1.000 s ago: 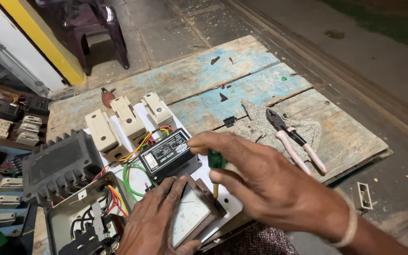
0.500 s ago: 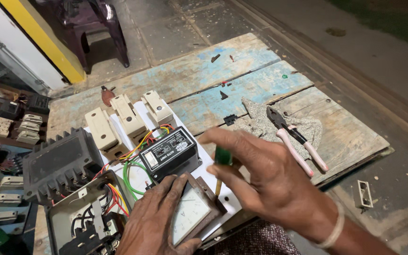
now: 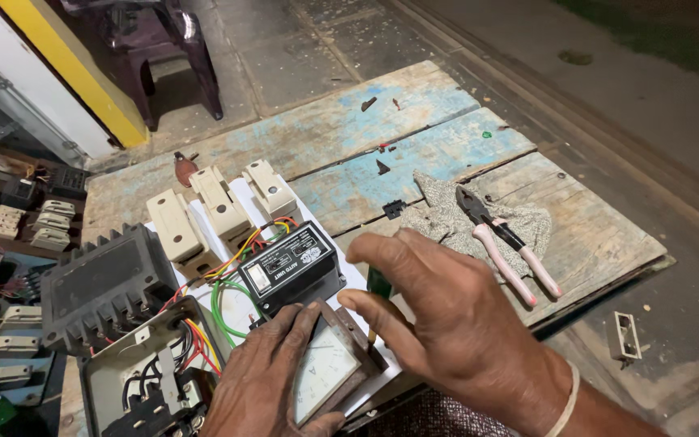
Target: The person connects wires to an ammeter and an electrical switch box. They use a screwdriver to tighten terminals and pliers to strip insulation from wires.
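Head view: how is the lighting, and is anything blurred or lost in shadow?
Head view: the wooden board and pliers are evenly lit and sharp; the right hand is slightly soft; the top right ground falls into darkness; the meter under the left hand shows mild glare.

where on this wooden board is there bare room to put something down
Free: the blue-painted planks beyond the three cream fuse holders, with only small scraps on them, and the board's corner right of the pliers on the rag. Crowded: near the left hand on the meter, the right hand, the black unit and the wiring.
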